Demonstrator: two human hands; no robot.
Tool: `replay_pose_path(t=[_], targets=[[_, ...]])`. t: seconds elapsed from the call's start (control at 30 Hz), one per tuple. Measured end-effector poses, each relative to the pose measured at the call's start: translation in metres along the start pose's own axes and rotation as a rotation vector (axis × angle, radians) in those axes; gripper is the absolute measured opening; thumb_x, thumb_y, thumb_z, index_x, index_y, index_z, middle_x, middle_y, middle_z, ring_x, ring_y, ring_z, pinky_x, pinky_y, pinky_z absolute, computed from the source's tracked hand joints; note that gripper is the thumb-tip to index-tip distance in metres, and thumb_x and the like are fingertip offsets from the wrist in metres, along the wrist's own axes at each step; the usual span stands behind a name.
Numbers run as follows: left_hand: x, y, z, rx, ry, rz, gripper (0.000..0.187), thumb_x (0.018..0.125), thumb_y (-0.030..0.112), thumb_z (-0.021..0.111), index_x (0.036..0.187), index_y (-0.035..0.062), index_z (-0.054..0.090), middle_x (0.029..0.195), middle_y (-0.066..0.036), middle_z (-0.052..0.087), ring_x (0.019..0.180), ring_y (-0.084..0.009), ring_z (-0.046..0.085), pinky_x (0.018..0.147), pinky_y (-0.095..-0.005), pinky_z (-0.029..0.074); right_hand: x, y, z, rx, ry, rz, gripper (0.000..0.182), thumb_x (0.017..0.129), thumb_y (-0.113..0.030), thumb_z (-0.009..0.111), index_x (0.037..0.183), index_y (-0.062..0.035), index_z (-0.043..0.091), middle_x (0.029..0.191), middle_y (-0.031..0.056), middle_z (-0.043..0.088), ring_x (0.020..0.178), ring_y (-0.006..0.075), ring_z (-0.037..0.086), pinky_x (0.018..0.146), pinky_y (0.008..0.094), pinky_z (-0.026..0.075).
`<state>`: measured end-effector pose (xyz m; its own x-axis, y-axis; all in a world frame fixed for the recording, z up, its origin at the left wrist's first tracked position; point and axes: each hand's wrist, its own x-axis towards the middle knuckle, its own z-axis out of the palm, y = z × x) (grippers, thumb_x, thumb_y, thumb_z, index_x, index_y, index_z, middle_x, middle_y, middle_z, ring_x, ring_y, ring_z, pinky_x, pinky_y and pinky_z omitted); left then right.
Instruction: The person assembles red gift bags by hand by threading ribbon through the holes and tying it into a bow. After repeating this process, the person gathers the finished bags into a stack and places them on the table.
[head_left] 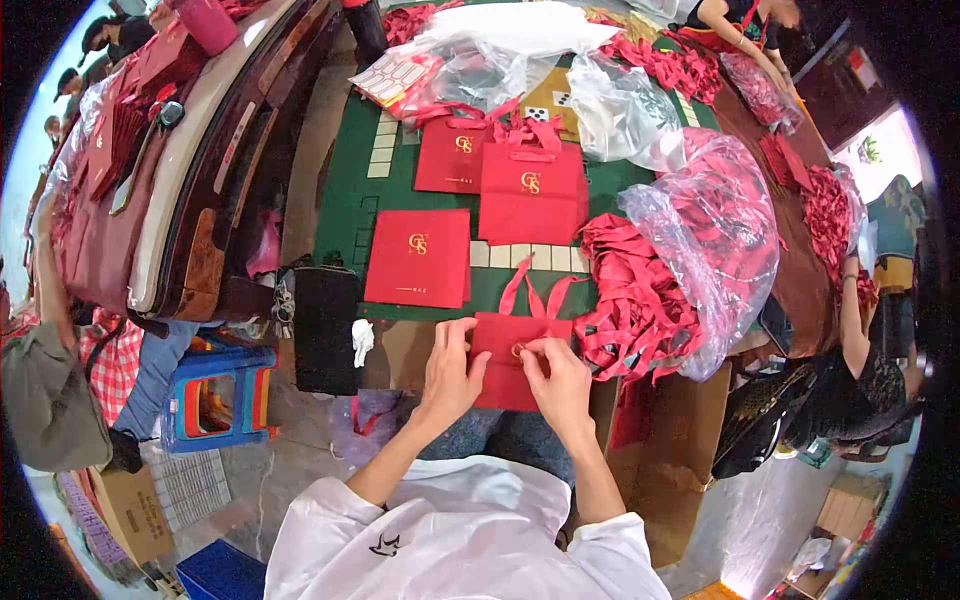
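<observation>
A red paper gift bag [510, 393] with ribbon handles [537, 300] is in front of me at the table's near edge. My left hand [455, 372] is at its left edge, thumb over the front and fingers curled by the top corner. The thumb and forefinger of my right hand [560, 378] pinch together at the front panel, beside a gold mark; what is between them is too small to make out. On the table, flat red bags [415, 270] lie at the left. Bags with ribbons [530, 205] are stacked farther back.
Loose red ribbons [635, 300] spill from a clear plastic bag [725, 240] at the right. An open cardboard box [665, 450] stands below. Left are blue stools [215, 395] and a seated person [60, 390]. Other people work on the right and at the back.
</observation>
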<state>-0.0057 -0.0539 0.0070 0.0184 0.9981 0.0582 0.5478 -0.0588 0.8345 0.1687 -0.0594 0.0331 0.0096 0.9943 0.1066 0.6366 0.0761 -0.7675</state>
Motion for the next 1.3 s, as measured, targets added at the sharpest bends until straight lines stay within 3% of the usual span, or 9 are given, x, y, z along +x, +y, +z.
replay_pose_path(t=[0.13, 0.3, 0.43, 0.5, 0.93, 1.3], targets=[[0.012, 0.003, 0.001, 0.119, 0.036, 0.093, 0.051, 0.081, 0.006, 0.073, 0.127, 0.0037, 0.051, 0.115, -0.019, 0.052, 0.081, -0.0352, 0.062, 0.071, -0.0431, 0.053, 0.001, 0.002, 0.003, -0.079, 0.030, 0.023, 0.010, 0.085, -0.009, 0.071, 0.092, -0.0034, 0.066, 0.084, 0.0126, 0.066, 0.074, 0.0279, 0.067, 0.065, 0.0370, 0.052], [0.018, 0.006, 0.001, 0.215, -0.079, 0.144, 0.044, 0.081, 0.012, 0.073, 0.122, 0.0051, 0.056, 0.120, -0.020, 0.051, 0.093, -0.0423, 0.062, 0.075, -0.0473, 0.054, -0.001, 0.000, 0.015, -0.099, 0.088, -0.079, 0.012, 0.086, -0.014, 0.070, 0.092, -0.0059, 0.064, 0.086, 0.0127, 0.067, 0.074, 0.0325, 0.067, 0.062, 0.0424, 0.052], [0.020, 0.007, 0.001, 0.222, -0.054, 0.208, 0.042, 0.080, 0.009, 0.073, 0.119, 0.0058, 0.057, 0.117, -0.018, 0.052, 0.093, -0.0417, 0.062, 0.075, -0.0470, 0.054, 0.002, 0.001, 0.022, -0.046, 0.073, 0.021, 0.013, 0.086, -0.015, 0.070, 0.090, -0.0048, 0.064, 0.083, 0.0139, 0.067, 0.072, 0.0322, 0.067, 0.064, 0.0416, 0.053], [0.023, 0.010, -0.003, 0.167, -0.151, 0.213, 0.037, 0.079, 0.006, 0.073, 0.113, 0.0059, 0.058, 0.112, -0.017, 0.054, 0.092, -0.0410, 0.062, 0.074, -0.0465, 0.054, 0.002, 0.001, 0.023, 0.007, 0.077, 0.119, 0.013, 0.086, -0.016, 0.070, 0.088, -0.0041, 0.065, 0.082, 0.0140, 0.067, 0.071, 0.0309, 0.067, 0.064, 0.0401, 0.053], [0.027, 0.011, 0.002, 0.238, -0.232, 0.212, 0.029, 0.080, 0.001, 0.068, 0.106, 0.0052, 0.056, 0.105, -0.016, 0.053, 0.087, -0.0406, 0.062, 0.071, -0.0479, 0.054, 0.002, 0.007, 0.023, 0.001, 0.016, 0.113, 0.014, 0.085, -0.016, 0.070, 0.086, -0.0030, 0.065, 0.081, 0.0136, 0.068, 0.071, 0.0298, 0.067, 0.064, 0.0406, 0.052], [0.029, 0.012, 0.000, 0.167, -0.273, 0.242, 0.015, 0.088, 0.002, 0.058, 0.103, 0.0022, 0.054, 0.095, -0.018, 0.065, 0.091, -0.0389, 0.064, 0.076, -0.0461, 0.053, 0.003, 0.002, 0.020, -0.001, -0.052, 0.182, 0.017, 0.082, -0.018, 0.071, 0.086, -0.0024, 0.067, 0.078, 0.0145, 0.069, 0.071, 0.0296, 0.069, 0.065, 0.0398, 0.053]])
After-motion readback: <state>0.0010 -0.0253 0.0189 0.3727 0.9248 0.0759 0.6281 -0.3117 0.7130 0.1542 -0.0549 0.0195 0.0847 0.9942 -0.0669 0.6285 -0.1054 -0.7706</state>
